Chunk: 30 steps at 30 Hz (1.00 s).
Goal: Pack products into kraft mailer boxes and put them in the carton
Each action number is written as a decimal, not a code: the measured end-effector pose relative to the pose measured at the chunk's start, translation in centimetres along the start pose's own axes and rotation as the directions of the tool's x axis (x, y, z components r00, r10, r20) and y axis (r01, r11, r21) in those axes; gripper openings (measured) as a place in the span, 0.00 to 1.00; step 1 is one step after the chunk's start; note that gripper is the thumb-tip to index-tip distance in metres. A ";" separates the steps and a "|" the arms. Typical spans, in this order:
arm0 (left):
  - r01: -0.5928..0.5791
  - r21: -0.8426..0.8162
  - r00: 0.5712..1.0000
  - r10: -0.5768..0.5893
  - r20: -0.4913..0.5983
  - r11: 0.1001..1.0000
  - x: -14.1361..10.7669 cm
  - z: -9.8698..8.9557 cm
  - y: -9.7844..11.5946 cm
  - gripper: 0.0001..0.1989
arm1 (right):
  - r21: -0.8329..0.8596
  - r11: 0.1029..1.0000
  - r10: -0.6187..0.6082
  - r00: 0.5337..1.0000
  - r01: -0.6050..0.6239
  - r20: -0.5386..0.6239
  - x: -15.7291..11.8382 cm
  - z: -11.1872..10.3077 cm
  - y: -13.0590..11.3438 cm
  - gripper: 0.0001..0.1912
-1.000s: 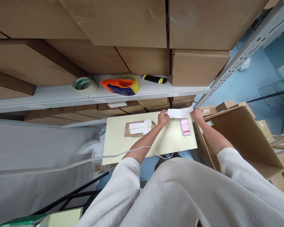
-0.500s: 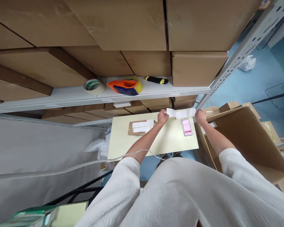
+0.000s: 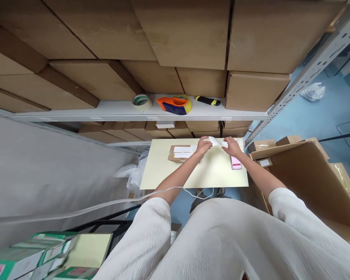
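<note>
My left hand pinches the left end of a white paper label strip over the pale yellow board. My right hand is closed on the strip farther along, close to the left hand, and the paper bends between them. Some of the white paper runs on behind the right hand. Just left of my left hand lies a small cardboard box bearing a white label. A phone with a pink screen rests on the board below my right wrist, partly covered by it.
On the shelf ahead lie a masking tape roll, an orange and blue tape dispenser and a utility knife. Cardboard boxes fill the shelves. A large open carton stands at right. A white cable crosses at lower left.
My right hand has moved left along the paper strip, nearer to my left hand, and the strip now bends between them. The view has shifted slightly to the left.
</note>
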State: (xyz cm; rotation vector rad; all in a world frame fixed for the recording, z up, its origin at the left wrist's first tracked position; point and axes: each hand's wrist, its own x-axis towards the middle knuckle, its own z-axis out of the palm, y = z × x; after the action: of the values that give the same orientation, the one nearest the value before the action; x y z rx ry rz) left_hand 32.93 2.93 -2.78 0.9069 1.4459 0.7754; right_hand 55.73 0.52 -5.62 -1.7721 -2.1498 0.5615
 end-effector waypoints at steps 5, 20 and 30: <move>0.008 -0.060 1.000 -0.010 -0.027 0.998 -2.0 -4.4 -0.1 0.30 | 0.180 0.981 -0.060 0.995 0.072 -0.074 1.0 0.9 -3.3 0.04; -0.118 -0.134 0.982 0.096 -0.162 0.984 -4.4 -19.1 -1.9 0.12 | 0.497 0.861 0.110 0.994 -0.110 0.029 2.4 4.6 -17.6 0.06; -0.143 -0.108 0.989 0.137 -0.058 0.984 -2.2 -22.4 -5.0 0.17 | 0.426 0.884 0.195 0.980 -0.193 0.038 2.7 7.6 -20.0 0.13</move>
State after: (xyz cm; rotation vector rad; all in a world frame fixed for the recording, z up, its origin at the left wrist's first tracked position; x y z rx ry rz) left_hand 10.12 -0.33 -4.43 0.9153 1.3780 0.9803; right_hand 34.43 -0.94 -2.86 -1.7343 -1.6802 0.9909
